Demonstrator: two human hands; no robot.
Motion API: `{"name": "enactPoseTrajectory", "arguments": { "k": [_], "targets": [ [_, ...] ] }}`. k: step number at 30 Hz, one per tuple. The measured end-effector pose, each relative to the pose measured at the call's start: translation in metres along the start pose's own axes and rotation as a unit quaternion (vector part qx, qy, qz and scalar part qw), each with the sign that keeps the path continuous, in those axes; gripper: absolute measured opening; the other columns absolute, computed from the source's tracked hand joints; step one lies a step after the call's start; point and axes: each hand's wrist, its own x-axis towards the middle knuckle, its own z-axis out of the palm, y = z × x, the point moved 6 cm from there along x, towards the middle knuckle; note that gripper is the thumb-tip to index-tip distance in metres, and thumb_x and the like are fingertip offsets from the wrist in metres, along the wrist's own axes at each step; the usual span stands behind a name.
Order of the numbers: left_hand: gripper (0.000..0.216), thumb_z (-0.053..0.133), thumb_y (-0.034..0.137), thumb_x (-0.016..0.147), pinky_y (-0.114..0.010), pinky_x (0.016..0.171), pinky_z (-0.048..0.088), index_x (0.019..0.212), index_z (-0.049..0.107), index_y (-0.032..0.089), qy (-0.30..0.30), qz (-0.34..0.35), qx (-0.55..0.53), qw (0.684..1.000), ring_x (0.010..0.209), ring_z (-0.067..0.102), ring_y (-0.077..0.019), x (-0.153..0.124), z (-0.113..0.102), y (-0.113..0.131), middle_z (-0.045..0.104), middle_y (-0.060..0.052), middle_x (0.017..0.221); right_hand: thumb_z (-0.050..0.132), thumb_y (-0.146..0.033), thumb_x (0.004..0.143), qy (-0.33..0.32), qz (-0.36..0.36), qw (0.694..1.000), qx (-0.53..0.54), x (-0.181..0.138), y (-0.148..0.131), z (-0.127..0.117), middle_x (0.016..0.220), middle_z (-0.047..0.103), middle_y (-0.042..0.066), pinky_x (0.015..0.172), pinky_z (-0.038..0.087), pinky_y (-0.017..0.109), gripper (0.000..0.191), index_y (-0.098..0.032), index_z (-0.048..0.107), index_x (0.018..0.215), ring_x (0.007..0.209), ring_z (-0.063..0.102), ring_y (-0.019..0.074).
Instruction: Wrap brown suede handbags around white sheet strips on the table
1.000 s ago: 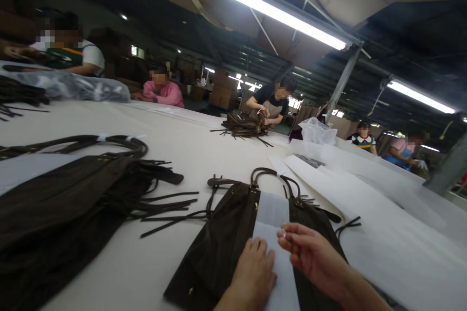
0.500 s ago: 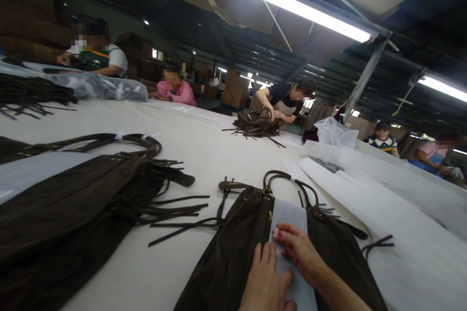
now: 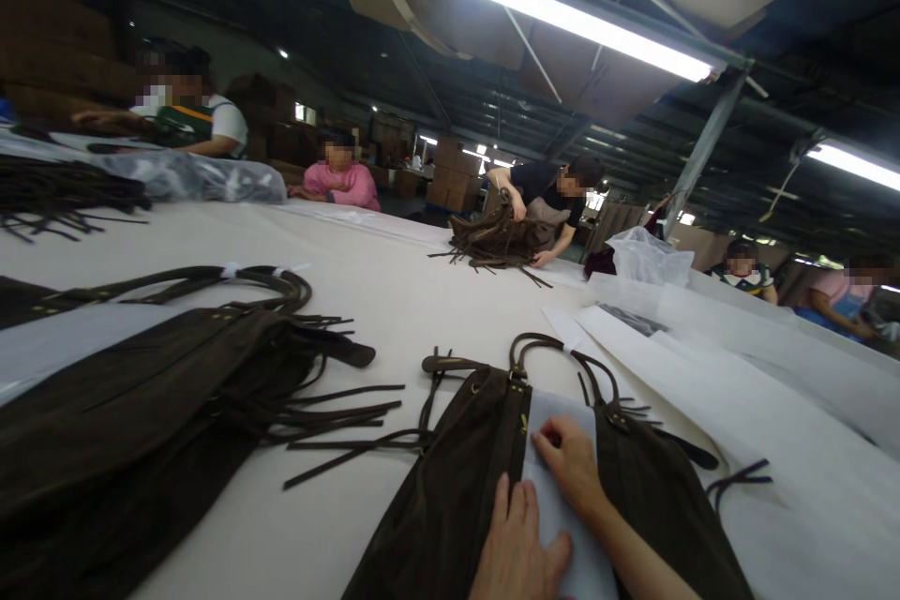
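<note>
A dark brown handbag [image 3: 450,469] with looped handles and long fringe straps lies on the white table in front of me. Down its middle runs a translucent whitish sheet [image 3: 562,403]. My left hand [image 3: 517,539] rests flat with fingers stretched out, across the bag's dark edge and the sheet. Just above it, my right hand [image 3: 571,461] has its fingers curled, thumb and index fingertips together against the sheet near the zip. Whatever those fingertips pinch, if anything, is hidden.
Another dark brown handbag [image 3: 175,375] lies to the left, its handles wrapped in white. Large white sheets [image 3: 738,403] cover the right side. At the far edge a co-worker [image 3: 555,192] handles a fringed brown bag [image 3: 492,239]. Clear plastic [image 3: 203,176] lies at far left.
My right hand has curled its fingers inward against the sheet; a small white bit at its fingertips no longer shows. My left hand stays flat. The far co-worker's hands have moved apart around the bag.
</note>
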Motion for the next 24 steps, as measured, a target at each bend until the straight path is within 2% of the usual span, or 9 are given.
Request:
{"name": "enactPoseTrajectory", "arguments": {
  "k": [6,10,12,13,14,16,18,21,24],
  "targets": [
    [0.05,0.067,0.044,0.077,-0.061,0.114,0.008,0.121,0.061,0.022,0.014,0.001,-0.005,1.0,0.138,0.026,-0.0398,-0.001,0.0,-0.002,0.028,-0.018,0.151,0.054,-0.03,0.081,0.033,-0.016,0.996,-0.08,0.012,0.002,0.002,0.079,0.054,0.002,0.071,0.037,0.032,0.012,-0.022,0.046,0.08,0.074,0.05,0.0195],
    [0.05,0.065,0.046,0.078,-0.06,0.114,0.008,0.121,0.062,0.022,0.01,0.004,-0.003,1.0,0.138,0.026,-0.0396,-0.002,-0.004,-0.001,0.027,-0.019,0.151,0.045,-0.026,0.086,0.012,-0.003,0.996,-0.091,0.029,-0.001,-0.004,0.071,0.053,0.001,0.068,0.039,0.031,0.007,-0.02,0.047,0.086,0.07,0.052,0.0185],
    [0.049,0.065,0.045,0.078,-0.061,0.114,0.009,0.123,0.061,0.023,0.006,-0.001,-0.001,1.0,0.138,0.027,-0.0388,-0.002,-0.005,0.0,0.028,-0.018,0.151,0.04,-0.031,0.09,-0.039,-0.005,0.996,-0.076,0.031,-0.002,-0.007,0.066,0.053,-0.001,0.062,0.04,0.028,0.015,-0.019,0.05,0.092,0.062,0.052,0.0163],
    [0.049,0.065,0.045,0.079,-0.061,0.113,0.01,0.123,0.061,0.024,0.004,-0.004,0.002,1.0,0.138,0.027,-0.0384,-0.002,-0.005,0.0,0.028,-0.017,0.151,0.043,-0.036,0.089,-0.073,-0.009,0.995,-0.065,0.029,-0.002,-0.007,0.066,0.053,-0.002,0.059,0.041,0.027,0.02,-0.019,0.051,0.097,0.059,0.052,0.0153],
    [0.048,0.065,0.045,0.079,-0.062,0.113,0.01,0.123,0.061,0.025,0.004,-0.006,0.004,1.0,0.138,0.028,-0.0381,-0.002,-0.006,0.001,0.029,-0.016,0.151,0.051,-0.04,0.086,-0.104,-0.015,0.993,-0.055,0.025,-0.002,-0.008,0.07,0.055,-0.002,0.058,0.042,0.026,0.027,-0.02,0.051,0.104,0.059,0.053,0.0148],
    [0.047,0.064,0.045,0.079,-0.064,0.112,0.01,0.121,0.062,0.024,0.005,-0.006,0.007,1.0,0.138,0.028,-0.0379,-0.003,-0.006,0.003,0.031,-0.016,0.151,0.071,-0.043,0.069,-0.145,-0.032,0.988,-0.043,0.013,-0.002,-0.009,0.087,0.058,0.0,0.063,0.046,0.027,0.056,-0.02,0.048,0.115,0.07,0.057,0.0157],
    [0.047,0.063,0.044,0.079,-0.064,0.112,0.008,0.121,0.062,0.022,0.004,-0.007,0.008,1.0,0.138,0.028,-0.0381,-0.003,-0.007,0.005,0.031,-0.017,0.15,0.08,-0.039,0.058,-0.15,-0.042,0.986,-0.053,0.005,0.0,-0.009,0.101,0.056,0.003,0.071,0.047,0.028,0.073,-0.02,0.046,0.119,0.079,0.057,0.0172],
    [0.05,0.063,0.044,0.08,-0.064,0.112,0.006,0.124,0.06,0.021,-0.008,-0.011,0.005,1.0,0.139,0.026,-0.0388,-0.004,-0.007,0.007,0.03,-0.019,0.15,0.075,-0.037,0.062,-0.129,-0.036,0.987,-0.083,0.005,0.006,-0.006,0.097,0.055,0.002,0.071,0.045,0.03,0.063,-0.021,0.046,0.115,0.075,0.055,0.0171],
    [0.051,0.063,0.045,0.08,-0.064,0.112,0.006,0.125,0.06,0.022,-0.003,-0.009,0.009,1.0,0.138,0.026,-0.0394,-0.004,-0.004,0.006,0.03,-0.02,0.15,0.063,-0.03,0.072,-0.104,-0.036,0.989,-0.1,0.015,0.009,-0.001,0.087,0.055,0.001,0.074,0.043,0.032,0.039,-0.021,0.048,0.108,0.077,0.055,0.0191]
  ]
}}
